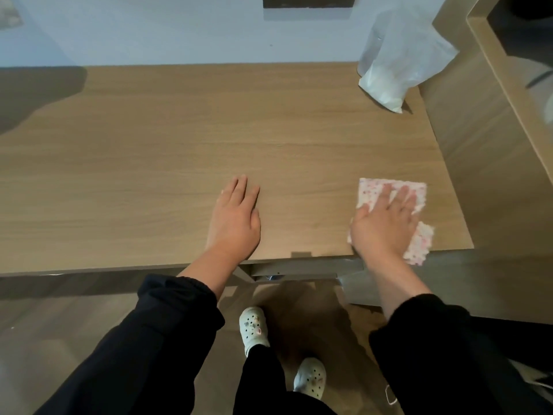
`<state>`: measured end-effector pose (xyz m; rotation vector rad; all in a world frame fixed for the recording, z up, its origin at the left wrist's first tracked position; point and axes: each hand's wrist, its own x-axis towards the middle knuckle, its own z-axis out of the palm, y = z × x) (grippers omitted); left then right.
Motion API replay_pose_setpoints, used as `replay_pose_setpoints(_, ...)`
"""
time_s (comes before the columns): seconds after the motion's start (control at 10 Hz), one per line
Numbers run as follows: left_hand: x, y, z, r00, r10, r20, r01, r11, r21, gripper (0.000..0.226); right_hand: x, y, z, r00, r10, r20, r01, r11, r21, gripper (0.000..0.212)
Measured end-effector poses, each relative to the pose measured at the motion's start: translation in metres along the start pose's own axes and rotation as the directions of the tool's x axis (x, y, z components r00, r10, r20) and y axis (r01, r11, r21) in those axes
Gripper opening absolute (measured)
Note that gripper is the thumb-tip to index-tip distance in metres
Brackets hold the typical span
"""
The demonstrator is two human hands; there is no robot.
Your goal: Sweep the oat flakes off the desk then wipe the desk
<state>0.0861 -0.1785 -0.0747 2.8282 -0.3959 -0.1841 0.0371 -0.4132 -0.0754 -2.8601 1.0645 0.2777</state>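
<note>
Cloth count is one: a white square rag speckled pink (371, 191) lies at the near right corner of the light brown wooden surface (179, 130). Our right grip (384, 223) presses it flat, released, fingers straight. Our left grip (235, 218) rests palm down, released, beside the near edge. One crumpled white plastic bag (398, 64) sits at the far right corner, well apart.

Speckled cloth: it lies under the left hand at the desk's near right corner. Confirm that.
Not the left hand. The head view shows the right hand pressing flat on the speckled cloth at the desk's near right corner; the left hand rests bare on the wood.
</note>
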Motion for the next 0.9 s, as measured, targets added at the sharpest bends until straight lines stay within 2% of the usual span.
replay_pose_setpoints(0.1, 0.000, -0.032, -0.008, 0.987, -0.161, 0.017, 0.158, 0.980, 0.123, 0.054, -0.041, -0.066, 0.007, 0.882, -0.467, 0.068, 0.472, 0.873, -0.123, 0.065)
replay_pose_setpoints(0.2, -0.004, -0.084, -0.019, 0.957, -0.291, 0.003, 0.285, 0.938, 0.195, 0.058, -0.048, -0.081, 0.009, 0.594, -0.776, 0.210, 0.799, 0.600, -0.042, 0.062)
replay_pose_setpoints(0.3, -0.005, -0.127, -0.033, 0.932, -0.363, 0.001, 0.353, 0.908, 0.225, 0.059, 0.006, -0.080, 0.002, 0.736, -0.663, 0.134, 0.672, 0.740, -0.031, 0.063)
replay_pose_setpoints(0.4, -0.004, -0.151, -0.040, 0.909, -0.416, -0.011, 0.412, 0.896, 0.169, 0.060, 0.042, -0.127, -0.008, 0.890, -0.449, 0.080, 0.449, 0.893, 0.013, 0.063)
replay_pose_setpoints(0.5, -0.001, -0.156, -0.040, 0.910, -0.412, -0.033, 0.413, 0.903, 0.119, 0.061, 0.031, -0.205, 0.000, 0.819, -0.570, 0.066, 0.570, 0.822, 0.021, 0.063)
replay_pose_setpoints(0.6, 0.000, -0.155, -0.039, 0.906, -0.423, -0.008, 0.422, 0.902, 0.092, 0.063, 0.005, -0.251, 0.008, 0.628, -0.771, 0.104, 0.775, 0.632, 0.011, 0.062)
replay_pose_setpoints(0.7, 0.000, -0.155, -0.041, 0.915, -0.404, -0.019, 0.404, 0.912, 0.065, 0.064, -0.004, -0.262, -0.002, 0.529, -0.816, 0.232, 0.831, 0.554, 0.055, 0.065)
replay_pose_setpoints(0.8, 0.000, -0.156, -0.042, 0.915, -0.403, -0.012, 0.403, 0.913, 0.062, 0.065, -0.006, -0.264, -0.050, 0.546, -0.812, 0.205, 0.711, 0.579, 0.399, 0.067)
replay_pose_setpoints(0.9, -0.001, -0.156, -0.041, 0.917, -0.398, 0.008, 0.396, 0.915, 0.074, 0.066, -0.028, -0.250, -0.137, 0.573, -0.816, -0.073, 0.438, 0.230, 0.869, 0.040)
